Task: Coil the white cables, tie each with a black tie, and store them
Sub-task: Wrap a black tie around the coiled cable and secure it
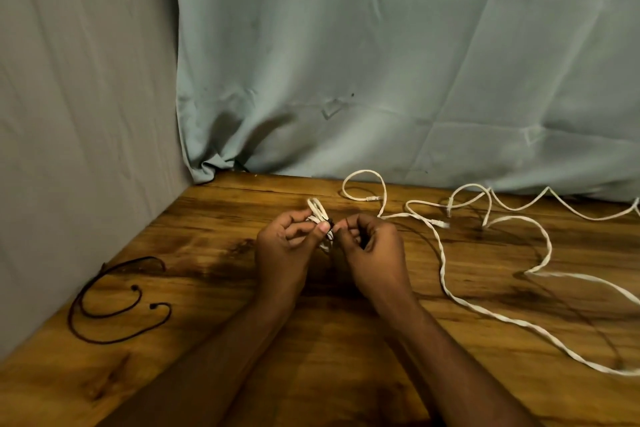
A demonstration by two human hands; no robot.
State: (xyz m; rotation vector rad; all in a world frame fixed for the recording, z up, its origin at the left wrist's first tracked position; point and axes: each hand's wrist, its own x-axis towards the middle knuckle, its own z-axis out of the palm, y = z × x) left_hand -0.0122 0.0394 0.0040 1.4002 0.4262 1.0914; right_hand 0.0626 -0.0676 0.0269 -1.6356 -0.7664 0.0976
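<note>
A small coiled white cable (pixel 317 210) is held above the middle of the wooden table (pixel 214 288). My left hand (pixel 284 246) grips the coil, thumb on top. My right hand (pixel 372 250) pinches a thin black tie (pixel 333 225) right at the coil. Loose white cables (pixel 446 267) sprawl over the right half of the table, their plugs lying near the back edge. Black ties (pixel 114 305) lie curled on the table at the left.
A grey cloth wall (pixel 79 114) closes the left side and a pale green curtain (pixel 398 62) hangs behind the table's back edge. A thin dark cord (pixel 571 308) runs under the loose cables on the right.
</note>
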